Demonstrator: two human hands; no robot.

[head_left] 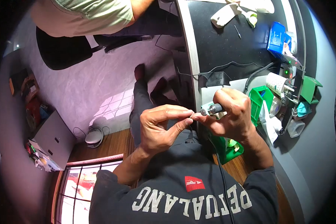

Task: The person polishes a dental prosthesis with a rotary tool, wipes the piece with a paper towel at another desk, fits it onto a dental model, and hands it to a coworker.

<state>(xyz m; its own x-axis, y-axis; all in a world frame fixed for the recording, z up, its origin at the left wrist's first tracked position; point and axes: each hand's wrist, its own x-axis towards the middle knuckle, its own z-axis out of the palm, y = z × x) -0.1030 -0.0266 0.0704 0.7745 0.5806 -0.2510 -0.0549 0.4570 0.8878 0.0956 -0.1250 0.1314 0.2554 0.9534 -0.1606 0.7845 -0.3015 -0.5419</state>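
My left hand [158, 127] is closed in a pinch, thumb and forefinger meeting on a tiny pale piece [191, 116] too small to name. Close against it, my right hand [231, 115] is wrapped round a short cylindrical tool [215, 108] with a dark body and a shiny metal end, like a rotary handpiece. The metal end points left, toward the pinched piece. My right fingertips meet the left ones at that piece. Both hands are held in the air before my chest, by the table's near corner. The rest of the tool is hidden in my right palm.
The black table [212, 48] holds a blue bin [276, 39], a green bin [255, 106], a white roll [276, 84] and cables. Another green bin [233, 153] is below my right wrist. A black cable [221, 168] runs down my shirt. Another person's sleeve [93, 18] is at the top left.
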